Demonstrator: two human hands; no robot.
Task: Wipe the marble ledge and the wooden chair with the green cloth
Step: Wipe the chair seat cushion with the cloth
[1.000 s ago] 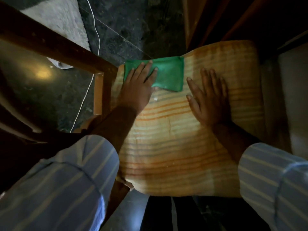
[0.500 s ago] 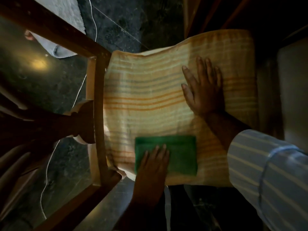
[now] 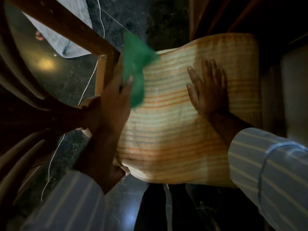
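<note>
Cloth: bunched and lifted in my left hand, motion-blurred, at the cushion's far left corner beside the chair frame. Half a second ago it lay flat and folded under my palm at the cushion's near edge; a second ago it lay flat at the far edge. So one full pass down the seat is done, and the cloth has come off the surface. My judgement: I am shaking it out or refolding it before the next surface, probably the wooden frame alongside.

Orientation: the cloth hangs as a crumpled strip. Its long axis runs from far to near, leaning slightly right at the near end. The wider, flared end points away from me, over the dark floor; the narrower end trails toward me past my fingers.

Left hand: closed on the cloth's middle, thumb and fingers pinching it; blur hides the exact finger positions.

Right hand: flat, fingers spread, palm down on the striped cushion, gripping nothing. It has not moved across the three frames; it steadies the seat.

Surroundings: the frame rail runs diagonally at upper left, a thin white cord trails over the floor. No marble ledge identifiable in this view.
</note>
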